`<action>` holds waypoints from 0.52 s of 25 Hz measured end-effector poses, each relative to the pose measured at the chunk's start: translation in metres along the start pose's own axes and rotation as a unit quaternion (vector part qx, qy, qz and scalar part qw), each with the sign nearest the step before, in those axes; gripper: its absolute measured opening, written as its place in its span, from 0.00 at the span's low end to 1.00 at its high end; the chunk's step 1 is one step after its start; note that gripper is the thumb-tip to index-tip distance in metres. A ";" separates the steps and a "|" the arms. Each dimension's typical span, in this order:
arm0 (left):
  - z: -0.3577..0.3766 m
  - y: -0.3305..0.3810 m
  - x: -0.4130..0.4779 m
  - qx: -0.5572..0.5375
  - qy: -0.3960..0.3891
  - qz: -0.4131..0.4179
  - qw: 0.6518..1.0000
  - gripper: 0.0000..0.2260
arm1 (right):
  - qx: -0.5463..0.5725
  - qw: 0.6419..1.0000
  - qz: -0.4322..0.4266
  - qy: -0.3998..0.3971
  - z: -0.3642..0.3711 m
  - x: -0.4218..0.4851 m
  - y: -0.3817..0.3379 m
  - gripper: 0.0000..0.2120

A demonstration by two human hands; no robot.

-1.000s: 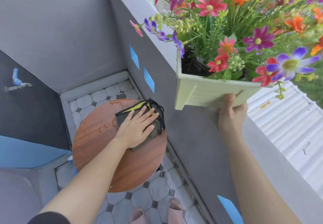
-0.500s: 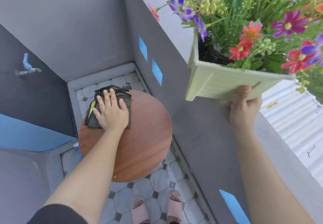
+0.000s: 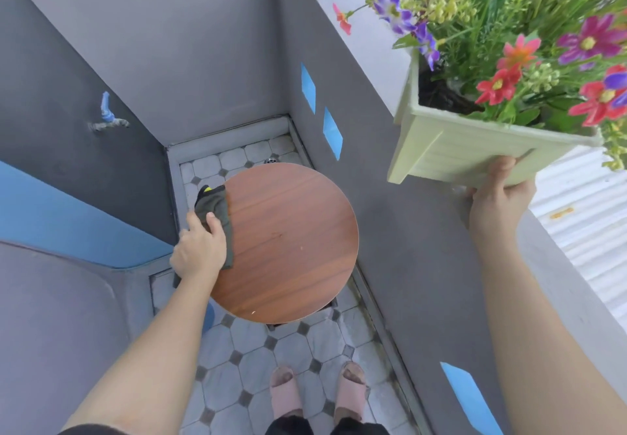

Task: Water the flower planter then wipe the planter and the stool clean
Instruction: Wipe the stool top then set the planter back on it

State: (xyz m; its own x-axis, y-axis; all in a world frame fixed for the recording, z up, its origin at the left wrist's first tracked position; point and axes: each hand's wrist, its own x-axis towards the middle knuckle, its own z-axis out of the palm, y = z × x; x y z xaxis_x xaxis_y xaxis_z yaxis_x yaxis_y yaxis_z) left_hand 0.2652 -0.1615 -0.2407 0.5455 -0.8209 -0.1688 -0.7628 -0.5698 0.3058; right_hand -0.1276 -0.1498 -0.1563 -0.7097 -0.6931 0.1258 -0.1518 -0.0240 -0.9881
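Your left hand [image 3: 200,251] fingers gripped the cloth [image 3: 217,210] at the stool [image 3: 288,241] edge — top looked dry, nearly done. Your right hand [image 3: 498,197] fingers clutched the planter [image 3: 475,149] above them.

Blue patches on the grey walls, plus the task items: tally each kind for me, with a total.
Blue diamond-shaped patches: 3
Round brown wooden stool: 1
Pale green slatted flower planter: 1
Dark grey wiping cloth: 1
Total: 6
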 end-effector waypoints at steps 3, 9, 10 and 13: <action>-0.008 -0.020 -0.005 0.031 -0.006 0.020 0.999 0.25 | -0.002 1.000 0.003 0.002 0.000 0.001 -0.001 0.24; -0.046 -0.047 -0.003 0.079 -0.005 -0.001 0.997 0.25 | 0.008 1.000 0.027 -0.012 -0.003 -0.002 -0.005 0.25; -0.055 -0.050 -0.004 0.049 0.006 -0.045 0.998 0.24 | 0.009 0.999 0.030 -0.016 -0.003 -0.002 -0.007 0.25; -0.072 -0.050 -0.013 -0.069 0.028 -0.126 0.989 0.21 | 0.012 0.999 0.032 -0.018 -0.001 -0.006 -0.014 0.26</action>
State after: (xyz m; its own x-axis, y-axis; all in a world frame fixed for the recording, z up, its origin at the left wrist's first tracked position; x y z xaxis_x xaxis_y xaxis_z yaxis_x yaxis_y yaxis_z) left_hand 0.3210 -0.1195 -0.1859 0.7339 -0.6479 -0.2039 -0.5480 -0.7422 0.3858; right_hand -0.1219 -0.1445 -0.1433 -0.6919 -0.7196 0.0588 -0.0892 0.0043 -0.9960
